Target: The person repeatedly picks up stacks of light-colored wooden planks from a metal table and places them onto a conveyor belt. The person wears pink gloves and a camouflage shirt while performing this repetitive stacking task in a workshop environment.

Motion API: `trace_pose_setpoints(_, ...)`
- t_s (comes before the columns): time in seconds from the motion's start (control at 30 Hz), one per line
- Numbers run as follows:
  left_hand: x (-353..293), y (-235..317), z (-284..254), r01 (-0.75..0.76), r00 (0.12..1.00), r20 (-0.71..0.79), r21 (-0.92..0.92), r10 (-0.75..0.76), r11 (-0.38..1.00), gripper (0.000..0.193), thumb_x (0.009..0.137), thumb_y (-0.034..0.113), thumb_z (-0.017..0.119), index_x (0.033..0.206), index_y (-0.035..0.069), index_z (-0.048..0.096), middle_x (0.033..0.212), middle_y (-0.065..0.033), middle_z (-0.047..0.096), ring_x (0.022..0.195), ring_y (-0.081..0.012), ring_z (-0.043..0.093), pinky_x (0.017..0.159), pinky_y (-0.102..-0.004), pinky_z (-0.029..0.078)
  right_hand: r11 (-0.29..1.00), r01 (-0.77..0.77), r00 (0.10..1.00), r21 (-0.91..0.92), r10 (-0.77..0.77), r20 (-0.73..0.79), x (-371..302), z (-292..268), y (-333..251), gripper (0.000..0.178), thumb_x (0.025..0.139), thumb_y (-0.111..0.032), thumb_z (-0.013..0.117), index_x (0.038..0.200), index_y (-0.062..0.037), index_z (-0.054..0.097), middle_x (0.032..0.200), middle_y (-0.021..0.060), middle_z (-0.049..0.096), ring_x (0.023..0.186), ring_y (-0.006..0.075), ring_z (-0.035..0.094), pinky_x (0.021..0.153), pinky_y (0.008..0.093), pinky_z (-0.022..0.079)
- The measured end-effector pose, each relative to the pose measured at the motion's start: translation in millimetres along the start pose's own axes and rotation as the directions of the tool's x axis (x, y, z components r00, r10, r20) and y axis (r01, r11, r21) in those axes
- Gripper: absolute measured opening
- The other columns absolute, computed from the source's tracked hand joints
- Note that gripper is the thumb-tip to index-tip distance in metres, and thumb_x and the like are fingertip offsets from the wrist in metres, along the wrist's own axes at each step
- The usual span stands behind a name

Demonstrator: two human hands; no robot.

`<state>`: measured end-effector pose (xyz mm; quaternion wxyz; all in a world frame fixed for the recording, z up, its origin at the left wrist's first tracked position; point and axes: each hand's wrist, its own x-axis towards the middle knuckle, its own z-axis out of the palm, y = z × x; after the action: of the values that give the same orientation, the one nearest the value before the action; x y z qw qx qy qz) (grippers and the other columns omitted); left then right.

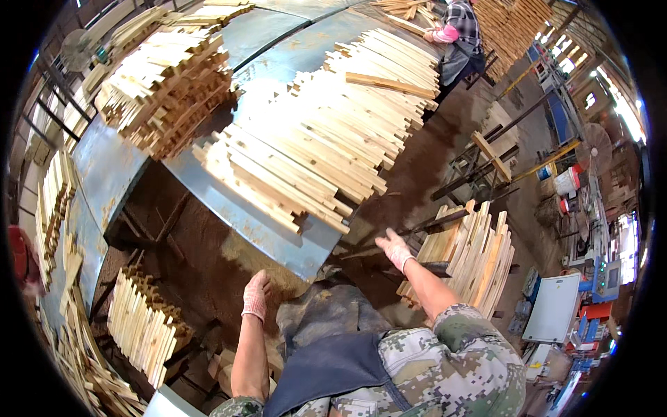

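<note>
My right hand (394, 249), in a pale work glove, is held out with its fingers apart and nothing in it. It hangs between the corner of the metal table (306, 254) and a stack of wooden strips (479, 257) on a stand to the right. My left hand (256, 295), gloved the same way, is over the floor in front of the table edge. Its fingers look curled in, and I see nothing in them. Many pale wooden strips (299, 163) lie side by side across the table, one strip (390, 85) resting crosswise on top.
A tall pile of strips (167, 90) stands at the back left, a smaller stack (142, 326) at the lower left. Another person (458, 38) works at the table's far end. A metal stand (479, 163) and a grey cabinet (552, 308) are on the right.
</note>
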<state>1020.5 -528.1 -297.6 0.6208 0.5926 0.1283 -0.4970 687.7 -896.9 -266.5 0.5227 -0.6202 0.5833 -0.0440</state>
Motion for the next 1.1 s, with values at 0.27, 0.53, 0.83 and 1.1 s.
trace_pose_setpoints(0.27, 68.5, 96.7, 186.3, -0.039, 0.998, -0.056, -0.015, 0.038, 0.999, 0.065, 0.106, 0.027, 0.068, 0.161, 0.007, 0.041, 0.104, -0.0013, 0.065, 0.083, -0.0112, 0.059, 0.072, -0.0281, 0.047, 0.927, 0.193, 0.897, 0.321, -0.034, -0.440, 220.3, -53.5, -66.8, 0.084, 0.104, -0.046, 0.068, 0.161, 0.0091, 0.040, 0.131, 0.0160, 0.069, 0.119, 0.0234, 0.062, 0.108, 0.0361, 0.047)
trace_pose_setpoints(0.53, 142.9, 103.7, 232.1, 0.080, 0.975, -0.224, 0.280, -0.016, 0.957, 0.054, 0.097, 0.029, 0.076, 0.137, 0.003, 0.050, 0.098, -0.0084, 0.067, 0.079, -0.0216, 0.065, 0.065, -0.0361, 0.054, 0.704, -0.232, 0.937, 0.671, 0.347, -0.039, 314.8, -87.0, -122.9, 0.106, 0.093, -0.078, 0.065, 0.162, -0.0012, 0.046, 0.173, 0.0126, 0.038, 0.157, 0.0259, 0.033, 0.128, 0.0426, 0.023)
trace_pose_setpoints(0.83, 136.4, 110.7, 273.1, -0.009, 0.951, -0.294, 0.292, 0.099, 0.957, 0.061, 0.093, 0.021, 0.081, 0.142, 0.006, 0.048, 0.102, -0.0119, 0.069, 0.086, -0.0244, 0.068, 0.067, -0.0397, 0.056, 0.896, -0.107, 0.912, 0.431, 0.261, -0.317, 293.0, -74.9, -167.8, 0.085, 0.101, -0.074, 0.057, 0.120, 0.0071, 0.070, 0.117, 0.0105, 0.070, 0.105, 0.0213, 0.060, 0.099, 0.0359, 0.048)
trace_pose_setpoints(1.1, 121.8, 172.3, 222.0, -0.159, 0.928, -0.270, 0.338, 0.257, 0.927, 0.063, 0.096, 0.022, 0.079, 0.149, 0.001, 0.053, 0.123, -0.0132, 0.073, 0.107, -0.0240, 0.070, 0.093, -0.0368, 0.058, 0.712, -0.241, 0.924, 0.660, 0.375, -0.067, 207.0, -37.8, -168.6, 0.084, 0.104, -0.071, 0.054, 0.143, 0.0029, 0.062, 0.140, 0.0120, 0.067, 0.123, 0.0246, 0.064, 0.109, 0.0395, 0.049)
